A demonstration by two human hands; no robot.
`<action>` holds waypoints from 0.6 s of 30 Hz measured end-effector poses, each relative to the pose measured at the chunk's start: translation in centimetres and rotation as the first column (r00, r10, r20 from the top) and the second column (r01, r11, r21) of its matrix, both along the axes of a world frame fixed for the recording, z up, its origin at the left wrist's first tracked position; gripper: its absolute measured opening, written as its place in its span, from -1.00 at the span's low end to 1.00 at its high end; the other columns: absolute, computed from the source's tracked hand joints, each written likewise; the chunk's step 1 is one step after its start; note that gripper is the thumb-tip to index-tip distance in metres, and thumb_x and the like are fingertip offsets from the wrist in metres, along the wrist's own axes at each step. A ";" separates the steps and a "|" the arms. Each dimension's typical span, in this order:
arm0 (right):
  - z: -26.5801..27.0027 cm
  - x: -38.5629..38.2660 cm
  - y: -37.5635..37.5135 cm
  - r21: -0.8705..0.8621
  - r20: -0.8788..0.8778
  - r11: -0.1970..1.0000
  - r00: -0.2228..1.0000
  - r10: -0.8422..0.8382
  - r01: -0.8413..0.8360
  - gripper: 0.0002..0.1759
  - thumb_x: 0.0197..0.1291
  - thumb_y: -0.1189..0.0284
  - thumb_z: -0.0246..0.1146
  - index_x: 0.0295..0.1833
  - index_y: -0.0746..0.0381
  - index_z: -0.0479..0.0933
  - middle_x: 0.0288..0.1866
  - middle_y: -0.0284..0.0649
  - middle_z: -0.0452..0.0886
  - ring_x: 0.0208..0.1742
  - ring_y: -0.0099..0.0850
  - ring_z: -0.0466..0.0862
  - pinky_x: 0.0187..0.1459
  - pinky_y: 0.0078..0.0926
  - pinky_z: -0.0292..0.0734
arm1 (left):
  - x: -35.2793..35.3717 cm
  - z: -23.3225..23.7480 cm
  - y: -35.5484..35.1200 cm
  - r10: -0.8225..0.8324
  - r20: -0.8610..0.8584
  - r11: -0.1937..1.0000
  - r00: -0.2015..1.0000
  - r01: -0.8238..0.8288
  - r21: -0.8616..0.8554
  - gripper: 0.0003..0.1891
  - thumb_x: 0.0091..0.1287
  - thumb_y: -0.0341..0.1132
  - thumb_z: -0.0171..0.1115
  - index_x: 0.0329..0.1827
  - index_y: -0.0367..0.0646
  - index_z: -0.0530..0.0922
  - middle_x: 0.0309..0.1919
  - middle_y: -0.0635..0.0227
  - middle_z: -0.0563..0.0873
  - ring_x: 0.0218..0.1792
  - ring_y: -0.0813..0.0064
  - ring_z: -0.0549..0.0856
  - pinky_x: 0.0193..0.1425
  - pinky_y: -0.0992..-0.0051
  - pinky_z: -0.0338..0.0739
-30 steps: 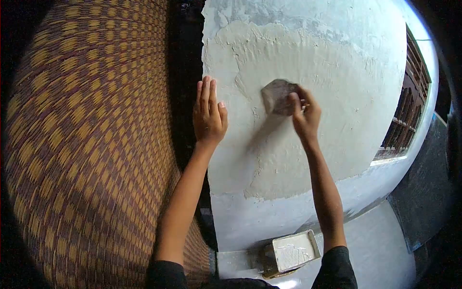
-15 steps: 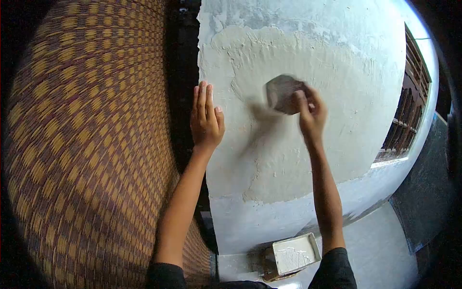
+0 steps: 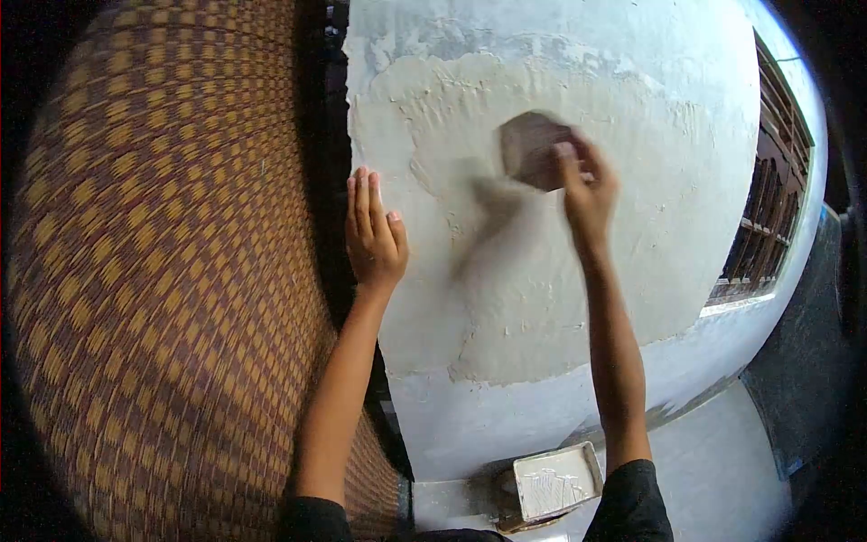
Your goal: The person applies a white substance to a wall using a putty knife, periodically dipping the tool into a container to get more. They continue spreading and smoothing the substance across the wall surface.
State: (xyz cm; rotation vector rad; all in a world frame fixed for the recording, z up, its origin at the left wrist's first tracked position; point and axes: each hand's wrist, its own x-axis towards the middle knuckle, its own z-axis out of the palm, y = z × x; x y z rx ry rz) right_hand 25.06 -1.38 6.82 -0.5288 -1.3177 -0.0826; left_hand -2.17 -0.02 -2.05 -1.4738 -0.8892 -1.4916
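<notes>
My left hand (image 3: pixel 376 239) lies flat at the wall's left edge, fingers stretched upward and thumb slightly apart. In my right hand (image 3: pixel 591 194) is a dark, flat scraper (image 3: pixel 533 149), pinched at its right side between thumb and fingers and blurred by motion. It is in front of a broad cream patch of putty (image 3: pixel 623 244), which has ridges and rough edges. A shadow of the hand and scraper falls on the patch to the lower left. Bare whitish wall (image 3: pixel 551 27) shows above the putty.
A rectangular tray of white putty (image 3: pixel 558 483) stands low by the wall's foot. On the left hangs or stands a brown and yellow woven mat (image 3: pixel 181 271), with a dark gap beside the wall. A barred window (image 3: pixel 768 181) is at the right, above grey floor (image 3: pixel 704 461).
My right hand and the scraper have moved slightly upward over the putty. My left hand has shifted a little down and left in view, still flat; the view itself has moved slightly.
</notes>
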 end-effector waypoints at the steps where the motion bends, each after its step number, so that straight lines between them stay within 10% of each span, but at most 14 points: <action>1: -0.8 -1.5 0.3 0.059 0.154 0.998 0.988 0.020 -0.029 -0.74 0.27 0.41 0.30 0.04 0.25 0.64 -0.19 -0.17 0.74 -0.29 -0.49 0.66 -0.25 -0.52 0.55 | 0.2 -0.1 -0.1 -0.002 0.014 0.999 1.000 0.002 -0.037 -0.45 0.45 -0.35 -0.17 0.48 -0.41 0.14 0.48 -0.08 0.20 0.50 -0.09 0.15 0.56 0.05 0.04; 4: -1.0 -2.4 0.5 0.034 0.242 0.999 0.970 -0.012 0.004 -0.72 0.24 0.43 0.30 0.04 0.26 0.63 -0.18 -0.12 0.74 -0.26 -0.45 0.70 -0.23 -0.45 0.61 | 0.6 -0.7 -0.5 0.034 0.018 0.998 0.999 -0.033 -0.044 -0.44 0.45 -0.34 -0.18 0.48 -0.41 0.14 0.48 -0.07 0.19 0.51 -0.08 0.15 0.56 0.06 0.03; 11: 2.3 6.9 2.2 0.086 -0.413 0.991 0.902 0.127 -0.101 -0.66 0.33 0.40 0.24 0.12 0.37 0.58 -0.23 -0.19 0.71 -0.28 -0.51 0.67 -0.25 -0.56 0.58 | 1.8 -2.2 -0.5 0.187 0.077 0.978 0.979 -0.177 -0.113 -0.43 0.49 -0.25 -0.22 0.53 -0.28 0.12 0.52 0.04 0.18 0.54 0.05 0.13 0.56 0.02 -0.03; 18: -2.6 -1.4 -0.3 0.037 0.445 0.999 0.895 -0.022 0.006 -0.62 0.01 0.48 0.29 0.02 0.02 0.62 -0.27 -0.08 0.65 -0.23 -0.12 0.65 -0.15 -0.16 0.57 | 3.9 -2.9 -0.7 0.193 0.204 0.967 0.960 -0.151 -0.204 -0.41 0.51 -0.21 -0.20 0.57 -0.20 0.06 0.57 0.15 0.10 0.58 0.16 0.04 0.57 -0.03 -0.16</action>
